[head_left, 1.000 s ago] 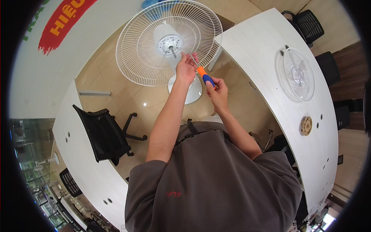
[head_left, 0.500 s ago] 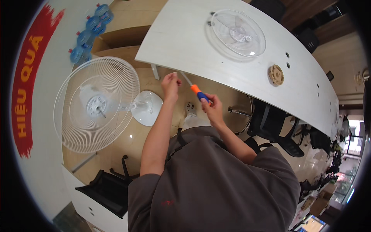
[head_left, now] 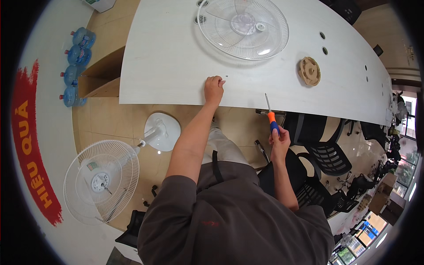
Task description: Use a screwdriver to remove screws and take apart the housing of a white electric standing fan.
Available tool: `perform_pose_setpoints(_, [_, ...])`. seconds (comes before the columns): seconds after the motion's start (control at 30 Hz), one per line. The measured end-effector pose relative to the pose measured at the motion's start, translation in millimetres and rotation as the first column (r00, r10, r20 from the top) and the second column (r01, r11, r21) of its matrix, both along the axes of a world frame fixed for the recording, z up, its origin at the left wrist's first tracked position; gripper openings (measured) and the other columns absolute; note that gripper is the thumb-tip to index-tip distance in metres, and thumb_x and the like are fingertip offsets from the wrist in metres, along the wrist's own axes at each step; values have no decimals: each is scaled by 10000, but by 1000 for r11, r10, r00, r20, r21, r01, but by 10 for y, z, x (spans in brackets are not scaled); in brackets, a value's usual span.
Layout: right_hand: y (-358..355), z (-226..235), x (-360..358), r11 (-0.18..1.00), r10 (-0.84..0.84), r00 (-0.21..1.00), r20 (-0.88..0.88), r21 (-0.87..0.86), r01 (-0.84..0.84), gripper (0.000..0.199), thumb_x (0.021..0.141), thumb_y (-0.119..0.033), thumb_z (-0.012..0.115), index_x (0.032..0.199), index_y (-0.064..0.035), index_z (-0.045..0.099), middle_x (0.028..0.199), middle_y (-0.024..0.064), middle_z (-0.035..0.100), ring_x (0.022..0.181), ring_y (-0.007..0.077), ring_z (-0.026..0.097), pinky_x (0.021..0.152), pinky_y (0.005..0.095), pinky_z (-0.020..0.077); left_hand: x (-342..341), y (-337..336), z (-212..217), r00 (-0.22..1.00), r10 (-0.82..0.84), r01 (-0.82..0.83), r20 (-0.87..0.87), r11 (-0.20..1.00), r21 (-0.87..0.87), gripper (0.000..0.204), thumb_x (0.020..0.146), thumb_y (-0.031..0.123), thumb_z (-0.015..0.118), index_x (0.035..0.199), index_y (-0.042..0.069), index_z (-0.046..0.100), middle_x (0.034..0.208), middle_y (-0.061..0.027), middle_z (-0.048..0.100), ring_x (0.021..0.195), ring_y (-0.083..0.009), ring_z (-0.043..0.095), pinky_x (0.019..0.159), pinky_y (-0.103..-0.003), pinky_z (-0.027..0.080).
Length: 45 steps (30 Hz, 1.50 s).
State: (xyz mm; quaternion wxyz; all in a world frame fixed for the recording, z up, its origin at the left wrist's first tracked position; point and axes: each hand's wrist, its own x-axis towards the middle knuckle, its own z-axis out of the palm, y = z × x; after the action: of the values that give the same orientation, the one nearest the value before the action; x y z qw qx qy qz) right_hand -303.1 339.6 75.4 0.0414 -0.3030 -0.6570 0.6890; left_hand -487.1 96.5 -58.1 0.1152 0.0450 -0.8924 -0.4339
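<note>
My right hand (head_left: pixel 279 143) grips the orange and blue handle of a screwdriver (head_left: pixel 274 123), its metal shaft pointing away over the near edge of the white table. My left hand (head_left: pixel 213 90) is above the tabletop near that edge, fingers curled closed; whatever they may hold is hidden. Just beyond its fingertips lies a tiny dark piece (head_left: pixel 227 76). A clear fan blade within a white wire grille (head_left: pixel 265 52) rests farther back on the table. To my left stands a white fan with a bladeless rear grille (head_left: pixel 126 165), its motor shaft bare, on a white base (head_left: pixel 170 132).
A round brown molded piece (head_left: pixel 309 71) lies on the white table (head_left: pixel 172 57). Black office chairs (head_left: pixel 324 157) crowd the near right side. An open cardboard box (head_left: pixel 100 73) and several blue water bottles (head_left: pixel 73 75) stand at the far left.
My left hand has moved from beside the table edge to over the tabletop. My right hand has carried the screwdriver rightward, and its tip points more directly away. My view has shifted.
</note>
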Motion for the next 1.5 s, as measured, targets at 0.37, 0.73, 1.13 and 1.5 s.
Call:
perform_pose_setpoints(0.37, [-346, -83, 24, 992, 103, 992, 68, -77, -97, 302, 897, -131, 660, 1101, 20, 497, 809, 34, 535, 588, 71, 489, 506, 219, 373, 230, -143, 131, 990, 137, -139, 26, 967, 214, 308, 751, 185, 775, 992, 38, 651, 744, -60, 608, 741, -204, 563, 701, -341, 470])
perform_pose_setpoints(0.73, [-1579, -61, 241, 560, 826, 563, 20, -148, -816, 295, 911, -160, 628, 1130, 1, 512, 741, 18, 549, 576, 61, 472, 499, 210, 355, 2515, -848, 698, 934, 269, -328, 235, 386, 862, 397, 988, 378, 487, 1100, 15, 603, 818, -27, 609, 721, -102, 571, 658, -241, 472])
perform_pose_setpoints(1.13, [-3369, 396, 1462, -17, 996, -9, -84, -103, -995, 419, 932, -239, 610, 1208, 12, 419, 841, 100, 609, 563, 98, 528, 485, 224, 404, 3965, -2161, 1446, 578, 794, -648, 189, 306, 697, 357, 938, 333, 590, 807, 2, 616, 656, 16, 510, 591, -69, 432, 532, -252, 369])
perform_pose_setpoints(1.5, [-3899, 647, 1691, 51, 984, 108, -141, -359, -932, 319, 974, -259, 523, 1135, -7, 413, 838, 128, 610, 564, 147, 532, 493, 264, 374, 3982, -2627, 1725, 613, 780, -594, 129, 347, 726, 333, 919, 304, 581, 808, -8, 612, 643, -18, 509, 573, -93, 424, 518, -286, 352])
